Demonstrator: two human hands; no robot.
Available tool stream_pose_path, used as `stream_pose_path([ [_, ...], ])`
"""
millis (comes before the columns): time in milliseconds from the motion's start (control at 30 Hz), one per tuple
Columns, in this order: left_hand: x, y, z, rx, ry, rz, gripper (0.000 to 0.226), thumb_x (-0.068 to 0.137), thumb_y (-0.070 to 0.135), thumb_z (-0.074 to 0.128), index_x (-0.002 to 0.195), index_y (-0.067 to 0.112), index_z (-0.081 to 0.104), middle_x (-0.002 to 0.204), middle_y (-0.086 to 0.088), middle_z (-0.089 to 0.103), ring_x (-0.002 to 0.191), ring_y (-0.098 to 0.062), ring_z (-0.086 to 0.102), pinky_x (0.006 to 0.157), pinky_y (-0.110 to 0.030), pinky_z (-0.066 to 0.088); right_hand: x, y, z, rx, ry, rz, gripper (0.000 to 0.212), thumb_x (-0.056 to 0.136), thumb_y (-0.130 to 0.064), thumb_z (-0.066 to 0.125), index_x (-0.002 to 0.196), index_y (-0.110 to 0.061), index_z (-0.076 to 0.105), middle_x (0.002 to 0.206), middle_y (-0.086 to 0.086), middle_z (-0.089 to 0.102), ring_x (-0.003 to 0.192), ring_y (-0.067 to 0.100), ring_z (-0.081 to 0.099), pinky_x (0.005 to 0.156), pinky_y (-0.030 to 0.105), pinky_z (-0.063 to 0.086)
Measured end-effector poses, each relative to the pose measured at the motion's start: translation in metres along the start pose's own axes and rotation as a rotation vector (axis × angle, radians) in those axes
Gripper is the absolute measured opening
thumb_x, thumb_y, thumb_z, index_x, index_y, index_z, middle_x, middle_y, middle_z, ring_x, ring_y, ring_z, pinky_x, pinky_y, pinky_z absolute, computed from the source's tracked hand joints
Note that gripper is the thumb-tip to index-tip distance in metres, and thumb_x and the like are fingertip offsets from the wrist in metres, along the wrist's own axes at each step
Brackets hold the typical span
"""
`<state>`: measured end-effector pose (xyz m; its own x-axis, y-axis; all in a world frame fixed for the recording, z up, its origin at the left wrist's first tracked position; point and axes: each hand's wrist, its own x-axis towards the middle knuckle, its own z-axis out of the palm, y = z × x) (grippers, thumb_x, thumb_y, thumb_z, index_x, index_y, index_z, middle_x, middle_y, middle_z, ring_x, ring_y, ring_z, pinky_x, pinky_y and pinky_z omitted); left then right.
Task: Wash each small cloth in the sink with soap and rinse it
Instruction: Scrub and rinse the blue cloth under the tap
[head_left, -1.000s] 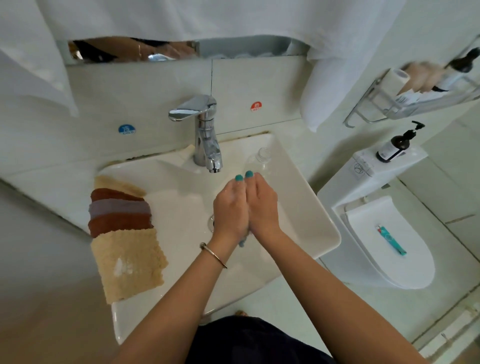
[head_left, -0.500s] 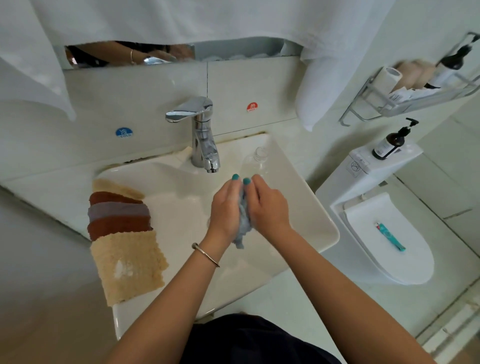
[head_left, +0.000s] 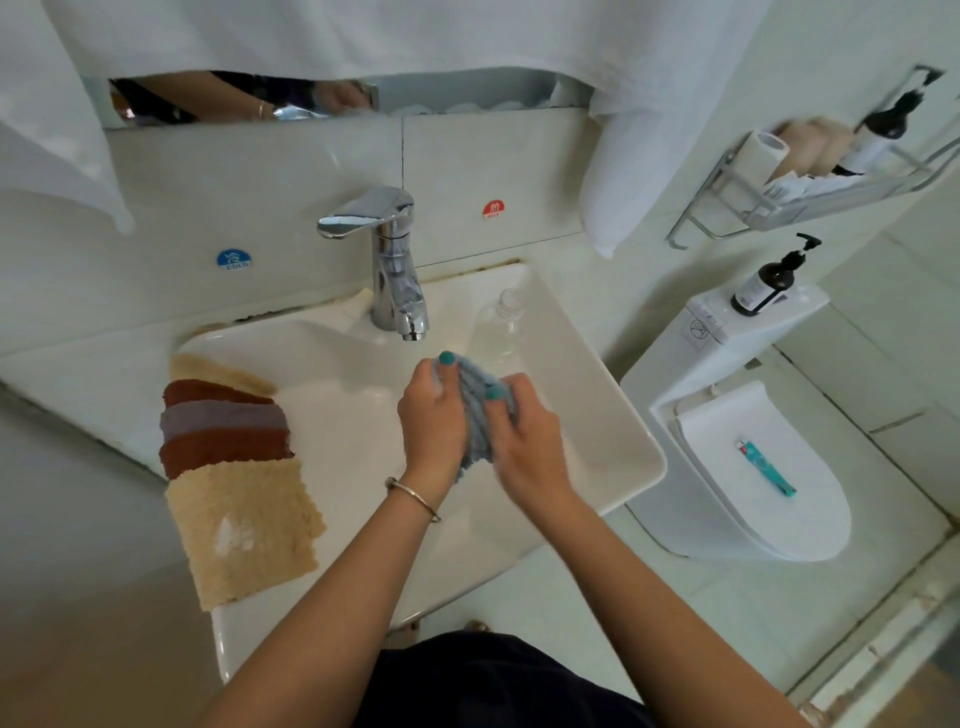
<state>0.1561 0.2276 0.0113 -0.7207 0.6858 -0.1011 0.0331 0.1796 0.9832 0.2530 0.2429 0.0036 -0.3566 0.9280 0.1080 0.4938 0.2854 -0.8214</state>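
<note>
Just below the chrome tap (head_left: 395, 270), her left hand (head_left: 434, 421) and right hand (head_left: 527, 441) are both closed round a bunched grey-blue cloth (head_left: 475, 410).

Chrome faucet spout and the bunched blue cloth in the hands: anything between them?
In the head view, only bare white basin separates the chrome faucet from the blue cloth; no water stream visible.

Bare forearms — thin bangle (head_left: 413, 498) on left wrist, teal-painted nails (head_left: 447, 357).
</note>
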Motion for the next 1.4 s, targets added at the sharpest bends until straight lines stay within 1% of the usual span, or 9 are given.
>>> stream_pose_path([
  [100, -0.011, 0.006, 0.01, -0.121, -0.006, -0.045, 0.036, 0.099, 0.033, 0.046, 0.066, 0.019, 0.046, 0.062, 0.005, 0.051, 0.061, -0.013, 0.046, 0.061, -0.03, 0.038, 0.007, -0.009, 0.006, -0.074, -0.031, 0.019, 0.027, 0.099, -0.042, 0.04, 0.08, -0.024, 0.038, 0.062, 0.001, 0.053, 0.059, 0.027, 0.053, 0.057, 0.043, 0.041],
  [467, -0.027, 0.009, 0.016, -0.11, -0.089, -0.025, 0.03, 0.098, 0.02, 0.05, 0.069, 0.013, 0.052, 0.064, 0.001, 0.056, 0.058, -0.006, 0.048, 0.06, -0.026, 0.041, 0.025, -0.016, 0.003, 0.09, 0.1, 0.177, 0.038, 0.102, -0.029, 0.044, 0.065, -0.026, 0.034, 0.056, -0.007, 0.042, 0.054, 0.013, 0.039, 0.059, 0.04, 0.036],
  [600, -0.006, 0.006, 0.008, -0.151, 0.015, -0.072, 0.035, 0.097, 0.018, 0.049, 0.063, 0.014, 0.043, 0.056, 0.006, 0.047, 0.051, -0.004, 0.038, 0.053, -0.026, 0.034, 0.008, -0.02, 0.007, 0.079, -0.011, -0.027, 0.037, 0.098, -0.033, 0.047, 0.065, -0.031, 0.031, 0.049, -0.009, 0.04, 0.049, 0.01, 0.035, 0.052, 0.039, 0.033],
  [733, -0.022, 0.007, 0.016, -0.138, -0.081, -0.027, 0.03, 0.099, 0.021, 0.049, 0.07, 0.013, 0.046, 0.061, 0.0, 0.051, 0.054, -0.007, 0.045, 0.055, -0.026, 0.039, 0.035, -0.017, 0.001, -0.008, 0.021, 0.124, 0.039, 0.101, -0.035, 0.042, 0.065, -0.026, 0.034, 0.055, -0.006, 0.043, 0.054, 0.016, 0.039, 0.059, 0.042, 0.038],
  [900, -0.004, 0.011, 0.01, -0.258, 0.005, -0.103, 0.032, 0.097, 0.016, 0.05, 0.066, 0.019, 0.049, 0.059, 0.006, 0.051, 0.054, -0.007, 0.046, 0.057, -0.026, 0.039, 0.02, -0.016, 0.007, -0.115, -0.132, -0.047, 0.033, 0.094, -0.05, 0.033, 0.067, -0.031, 0.031, 0.057, -0.003, 0.045, 0.057, 0.024, 0.045, 0.057, 0.041, 0.035],
  [1033, -0.015, 0.011, 0.017, -0.114, -0.055, -0.011, 0.032, 0.099, 0.018, 0.048, 0.067, 0.016, 0.045, 0.059, 0.004, 0.051, 0.056, -0.01, 0.045, 0.059, -0.031, 0.039, 0.035, -0.01, 0.004, -0.197, -0.07, 0.05, 0.022, 0.101, -0.023, 0.041, 0.08, -0.021, 0.045, 0.07, -0.004, 0.051, 0.06, 0.01, 0.045, 0.062, 0.039, 0.036],
  [1167, -0.001, 0.012, 0.011, -0.195, -0.009, -0.047, 0.033, 0.099, 0.015, 0.047, 0.066, 0.017, 0.047, 0.055, 0.009, 0.052, 0.052, -0.003, 0.045, 0.059, -0.027, 0.039, 0.021, -0.015, 0.002, -0.156, -0.114, -0.144, 0.023, 0.098, -0.028, 0.046, 0.075, -0.028, 0.043, 0.064, 0.003, 0.053, 0.06, 0.023, 0.05, 0.058, 0.037, 0.039],
  [1233, -0.018, 0.013, 0.018, -0.091, -0.126, 0.016, 0.031, 0.101, 0.019, 0.045, 0.069, 0.016, 0.047, 0.061, 0.005, 0.054, 0.053, 0.0, 0.047, 0.056, -0.018, 0.039, 0.035, -0.013, -0.002, -0.093, -0.035, 0.017, 0.012, 0.094, -0.015, 0.051, 0.082, -0.014, 0.054, 0.07, 0.007, 0.054, 0.061, 0.025, 0.052, 0.055, 0.033, 0.036],
  [1400, -0.004, 0.007, 0.015, -0.173, -0.056, -0.111, 0.032, 0.1, 0.02, 0.047, 0.068, 0.013, 0.049, 0.062, 0.003, 0.052, 0.056, -0.006, 0.046, 0.058, -0.025, 0.038, 0.015, -0.008, 0.006, -0.204, -0.004, -0.115, 0.032, 0.099, -0.028, 0.043, 0.067, -0.025, 0.035, 0.055, -0.005, 0.043, 0.053, 0.02, 0.041, 0.052, 0.037, 0.034],
])
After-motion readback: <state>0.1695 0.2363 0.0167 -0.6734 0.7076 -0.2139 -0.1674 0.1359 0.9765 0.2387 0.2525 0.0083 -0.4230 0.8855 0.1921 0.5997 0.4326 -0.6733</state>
